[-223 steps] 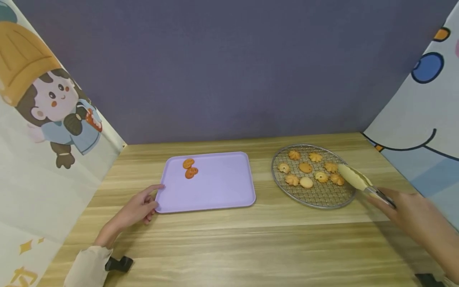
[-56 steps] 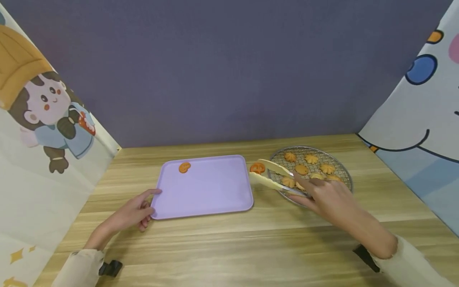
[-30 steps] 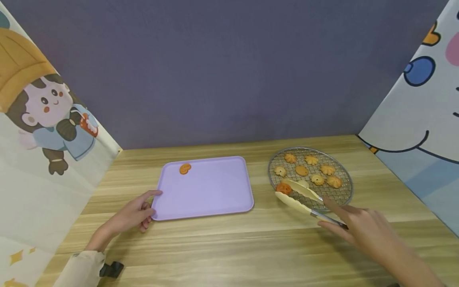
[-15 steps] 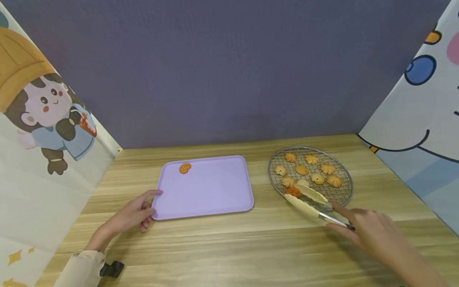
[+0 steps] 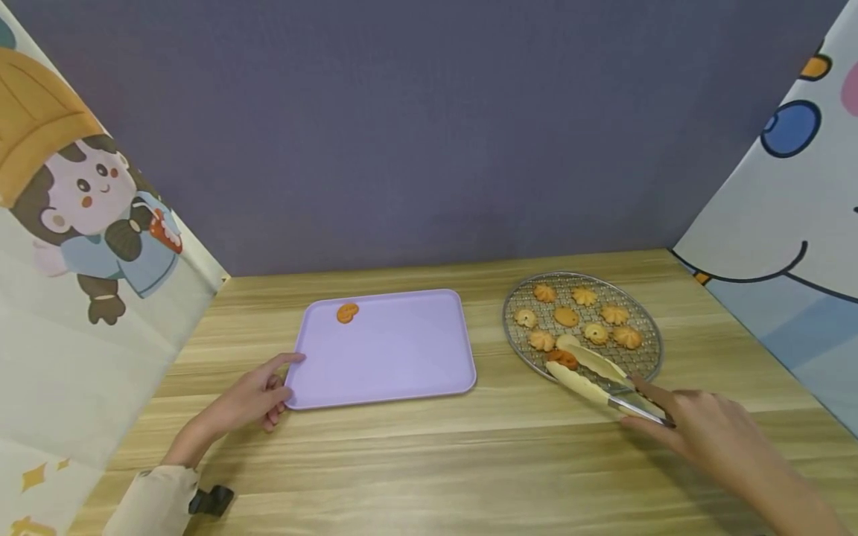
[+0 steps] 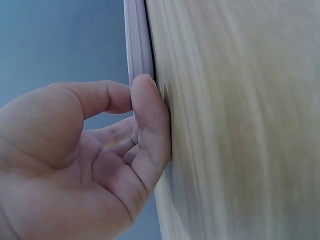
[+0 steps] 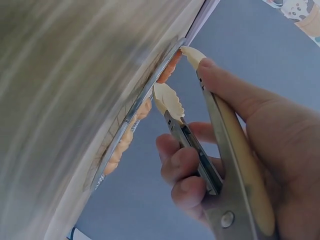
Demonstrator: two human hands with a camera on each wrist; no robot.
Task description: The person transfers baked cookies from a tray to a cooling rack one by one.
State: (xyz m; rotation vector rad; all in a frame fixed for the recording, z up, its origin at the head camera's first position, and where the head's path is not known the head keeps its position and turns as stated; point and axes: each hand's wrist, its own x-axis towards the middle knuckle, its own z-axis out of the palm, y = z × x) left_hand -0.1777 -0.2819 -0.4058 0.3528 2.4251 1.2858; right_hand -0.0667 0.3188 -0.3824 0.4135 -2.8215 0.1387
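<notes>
My left hand [image 5: 248, 398] pinches the left rim of a lilac tray [image 5: 389, 353] between thumb and fingers, as the left wrist view [image 6: 142, 45] also shows. One brown face-patterned cookie [image 5: 347, 313] lies near the tray's far left corner. A pair of tongs [image 5: 582, 385] with cream scalloped tips is gripped in my right hand [image 5: 710, 435]. The tong tips stand apart around a reddish-brown cookie [image 5: 563, 359] at the near left part of a round wire rack [image 5: 637, 362]. In the right wrist view that cookie [image 7: 169, 69] lies against the rack.
Several paler cookies [image 5: 566, 316] sit spread over the rack, one partly covered by the tongs. Tray and rack stand apart on a wood-grain table [image 5: 415, 469]. A dark grey wall [image 5: 429, 149] rises behind, with printed cloths at both sides.
Two brown cookies lay on the tray at first; one has been carried in the tongs to the rack. Lately the tongs have shifted slightly right and nearer. My left hand stays on the tray.
</notes>
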